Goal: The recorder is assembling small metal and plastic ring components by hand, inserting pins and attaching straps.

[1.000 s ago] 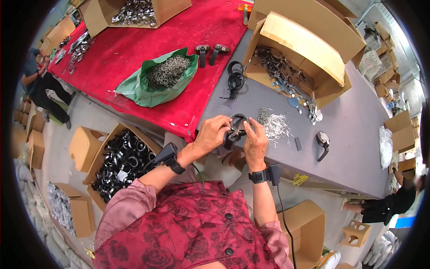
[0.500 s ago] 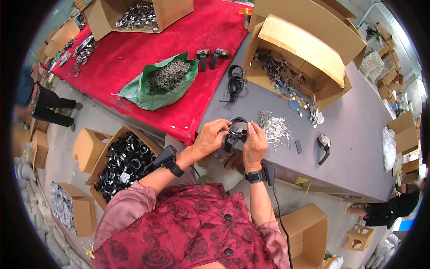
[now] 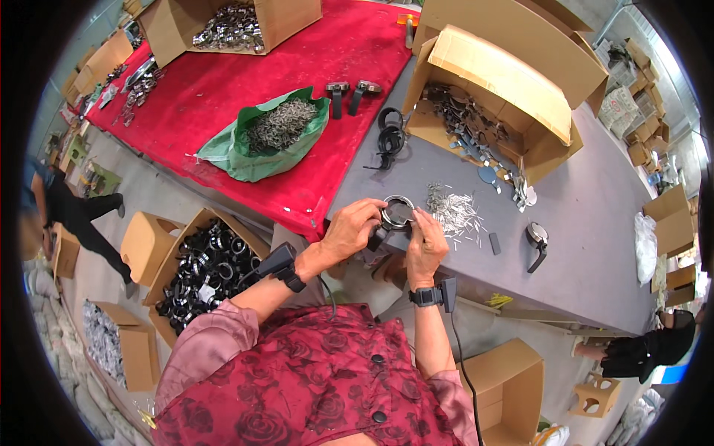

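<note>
My left hand (image 3: 348, 232) grips the left side of a round part (image 3: 398, 214) with a silver-and-black ring and a short black handle pointing down. On its right side, my right hand (image 3: 426, 244) holds the rim between thumb and fingers. The part is just above the near edge of the grey table. Beyond my right hand lies a pile of thin white sticks (image 3: 462, 215), with small grey metal pieces (image 3: 437, 195) beside it. A small dark strip (image 3: 494, 243) and a similar round part with a black handle (image 3: 537, 236) rest farther right.
Several black ring parts (image 3: 390, 141) lie beside the red cloth (image 3: 223, 74). On that cloth are a green bag (image 3: 245, 163) of small metal pieces and two handled parts. An open carton (image 3: 513, 82) of flat pieces stands behind; a box (image 3: 212, 271) of black rings sits at left.
The round part has tilted in my hands, so its silver rim now shows more. My right hand has shifted slightly. A person at far left has changed stance.
</note>
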Motion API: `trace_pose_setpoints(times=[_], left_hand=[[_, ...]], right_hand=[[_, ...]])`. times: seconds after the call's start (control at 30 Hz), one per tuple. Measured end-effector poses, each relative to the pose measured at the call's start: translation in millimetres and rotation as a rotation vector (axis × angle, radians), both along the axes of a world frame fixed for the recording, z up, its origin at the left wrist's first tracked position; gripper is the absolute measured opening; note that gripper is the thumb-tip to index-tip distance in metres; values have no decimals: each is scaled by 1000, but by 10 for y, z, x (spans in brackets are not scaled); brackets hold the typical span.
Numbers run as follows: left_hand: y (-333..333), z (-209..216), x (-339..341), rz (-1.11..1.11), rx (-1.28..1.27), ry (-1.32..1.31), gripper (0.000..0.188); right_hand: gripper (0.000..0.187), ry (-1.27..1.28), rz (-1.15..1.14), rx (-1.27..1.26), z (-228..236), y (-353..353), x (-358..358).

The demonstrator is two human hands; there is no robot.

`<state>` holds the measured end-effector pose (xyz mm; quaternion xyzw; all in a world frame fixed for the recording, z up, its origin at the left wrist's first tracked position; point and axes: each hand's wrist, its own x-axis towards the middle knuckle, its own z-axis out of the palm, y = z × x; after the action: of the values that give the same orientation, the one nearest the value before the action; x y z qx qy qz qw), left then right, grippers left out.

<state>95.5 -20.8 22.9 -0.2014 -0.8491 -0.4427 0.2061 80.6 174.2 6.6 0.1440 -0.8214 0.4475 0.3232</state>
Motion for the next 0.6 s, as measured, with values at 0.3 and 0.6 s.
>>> trace_pose_setpoints(times=[0.3,0.6], left_hand=[[-6,-35,9,9,120,-72,9],[-37,-28,36,-20,182,-162,11]], right_hand=[[16,-301,-27,-691,-110,13,-148],[26,40,3,142,-29,-72,-77]])
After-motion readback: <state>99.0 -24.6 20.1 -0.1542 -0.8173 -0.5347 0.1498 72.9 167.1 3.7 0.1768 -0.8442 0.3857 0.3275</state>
